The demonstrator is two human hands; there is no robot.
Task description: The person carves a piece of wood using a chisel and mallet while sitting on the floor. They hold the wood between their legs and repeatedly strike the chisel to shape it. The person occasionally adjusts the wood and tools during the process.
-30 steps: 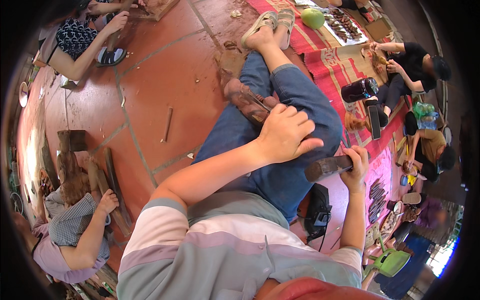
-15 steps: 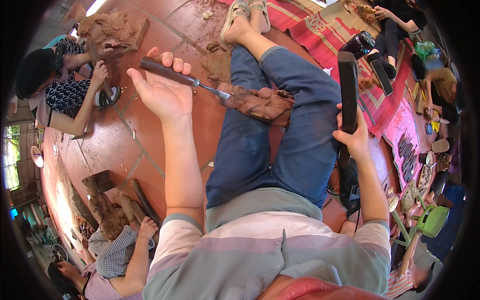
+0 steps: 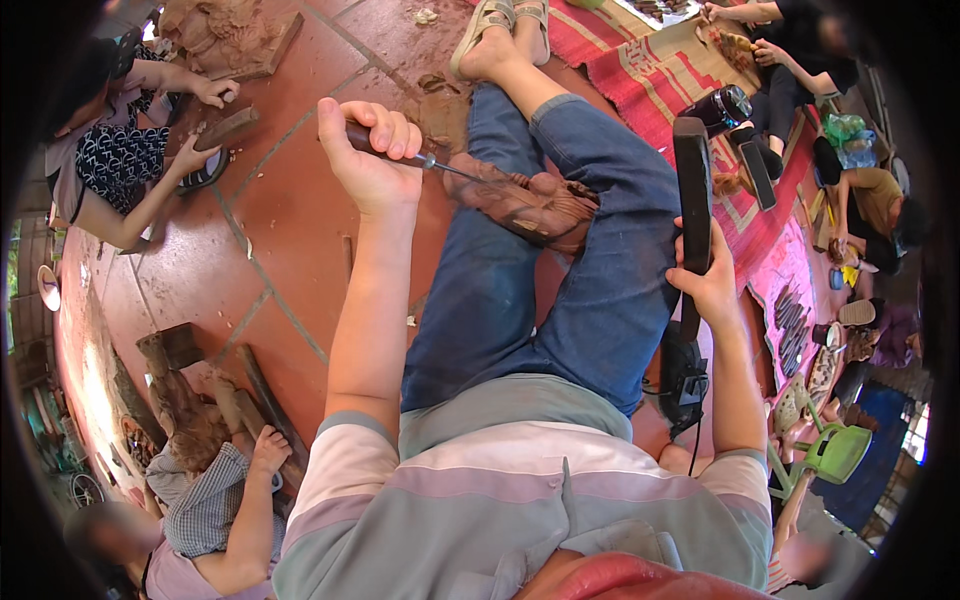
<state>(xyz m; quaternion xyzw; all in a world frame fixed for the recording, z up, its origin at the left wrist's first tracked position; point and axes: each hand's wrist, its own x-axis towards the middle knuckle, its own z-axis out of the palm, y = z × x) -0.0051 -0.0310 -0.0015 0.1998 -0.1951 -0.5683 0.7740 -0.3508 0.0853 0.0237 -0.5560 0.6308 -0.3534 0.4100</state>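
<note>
A reddish-brown wood carving (image 3: 540, 212) lies across my legs, between thighs in blue trousers. My left hand (image 3: 378, 165), to the left of it, is closed around the dark handle of a chisel (image 3: 450, 170). The chisel's metal blade points right and its end lies over the carving's upper left part; whether it touches the wood I cannot tell. My right hand (image 3: 708, 282) grips a long dark wooden mallet (image 3: 695, 185), held upright beside my right thigh, apart from the carving.
Co-workers sit at the left (image 3: 110, 150), lower left and upper right. A carved panel (image 3: 225, 45) lies at the far left on red floor tiles (image 3: 290, 190). Red woven mats (image 3: 640, 110) spread at the right, near several dark tools (image 3: 790, 335) and a green chair (image 3: 838, 453).
My left fingers, loosely opened before, have curled around the chisel handle. The hand has shifted right, bringing the blade farther over the carving. My right hand keeps the mallet in nearly the same place.
</note>
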